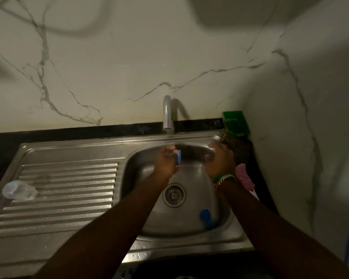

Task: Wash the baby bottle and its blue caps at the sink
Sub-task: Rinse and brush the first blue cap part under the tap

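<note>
Over the steel sink basin (141, 198), below the tap (167, 115), my left hand (166, 164) pinches a thin blue cap (179, 156) held on edge. My right hand (220, 160) hovers at the basin's far right rim, blurred; whether it holds anything is unclear. A second blue cap (205, 218) lies in the basin at the near right, past the drain (174, 195). The clear baby bottle (18, 190) lies on its side on the ribbed drainboard (69, 198) at the far left.
A green soap holder (236, 122) sits in the back right corner with a dark scrub pad (240, 150) in front of it. A pink brush (245, 178) lies along the sink's right edge. Marble walls close in behind and to the right.
</note>
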`<state>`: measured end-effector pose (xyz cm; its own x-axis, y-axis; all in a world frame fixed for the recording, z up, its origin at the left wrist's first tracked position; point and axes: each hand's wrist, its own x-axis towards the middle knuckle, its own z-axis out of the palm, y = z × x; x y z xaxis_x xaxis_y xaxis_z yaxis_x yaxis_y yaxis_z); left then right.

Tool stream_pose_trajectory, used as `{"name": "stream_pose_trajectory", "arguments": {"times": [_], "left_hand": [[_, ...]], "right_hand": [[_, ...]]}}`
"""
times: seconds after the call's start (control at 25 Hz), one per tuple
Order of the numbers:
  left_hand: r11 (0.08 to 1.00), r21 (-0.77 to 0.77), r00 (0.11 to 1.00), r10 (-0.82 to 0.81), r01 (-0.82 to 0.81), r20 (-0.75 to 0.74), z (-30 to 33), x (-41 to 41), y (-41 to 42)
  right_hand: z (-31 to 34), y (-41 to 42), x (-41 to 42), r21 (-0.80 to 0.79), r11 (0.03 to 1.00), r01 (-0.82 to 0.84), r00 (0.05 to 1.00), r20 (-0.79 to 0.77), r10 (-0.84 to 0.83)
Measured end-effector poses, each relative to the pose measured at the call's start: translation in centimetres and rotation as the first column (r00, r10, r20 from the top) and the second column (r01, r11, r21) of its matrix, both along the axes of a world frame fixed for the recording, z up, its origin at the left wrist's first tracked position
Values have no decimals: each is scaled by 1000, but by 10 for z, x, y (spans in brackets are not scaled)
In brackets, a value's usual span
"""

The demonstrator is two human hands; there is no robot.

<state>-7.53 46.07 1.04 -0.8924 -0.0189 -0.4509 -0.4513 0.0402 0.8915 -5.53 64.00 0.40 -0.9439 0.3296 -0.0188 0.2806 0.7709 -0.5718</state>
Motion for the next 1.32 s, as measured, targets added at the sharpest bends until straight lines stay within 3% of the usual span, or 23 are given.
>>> {"name": "stream_pose_trajectory", "arguments": {"times": [0.08, 0.16, 0.24, 0.32, 0.44, 0.52, 0.56, 0.64, 0.8, 0.92, 1.08, 1.32], "left_hand": [[956, 266, 967, 56, -124, 250, 7, 10, 5], [919, 364, 945, 24, -149, 326, 13, 18, 5], [891, 421, 931, 8, -173, 364, 20, 25, 6], [871, 458, 928, -8, -176, 372, 26, 33, 4], [848, 500, 933, -18, -176, 359, 33, 41, -1], [844, 507, 940, -9, -175, 341, 39, 45, -4], [844, 509, 946, -7, -168, 323, 42, 48, -4], [840, 526, 964, -18, -130, 267, 50, 55, -7], [819, 569, 988, -16, -75, 153, 71, 64, -16], [830, 555, 998, 11, -46, 67, 84, 68, -25], [822, 569, 999, -12, -18, 48, 94, 75, -27], [759, 649, 998, 27, -54, 51, 106, 75, -29]], "right_hand": [[-12, 25, 28, 154, 953, 260, 963, 29, -267], [-26, 46, 51, 206, 912, 354, 909, 154, -388], [-39, 61, 62, 196, 941, 275, 862, 383, -331], [-41, 70, 67, 90, 979, 185, 853, 480, -206], [-21, 65, 67, -24, 996, 86, 947, 311, -74], [12, 41, 63, -187, 980, -63, 994, 80, 79], [31, 26, 62, -249, 955, -162, 987, -57, 152], [66, -2, 62, -224, 902, -369, 918, -240, 316], [106, -29, 63, 67, 845, -531, 812, -245, 529], [122, -36, 66, -57, 810, -584, 791, -262, 552], [127, -43, 66, -270, 844, -464, 876, -283, 391], [122, -50, 72, -91, 877, -471, 862, -257, 437]]}}
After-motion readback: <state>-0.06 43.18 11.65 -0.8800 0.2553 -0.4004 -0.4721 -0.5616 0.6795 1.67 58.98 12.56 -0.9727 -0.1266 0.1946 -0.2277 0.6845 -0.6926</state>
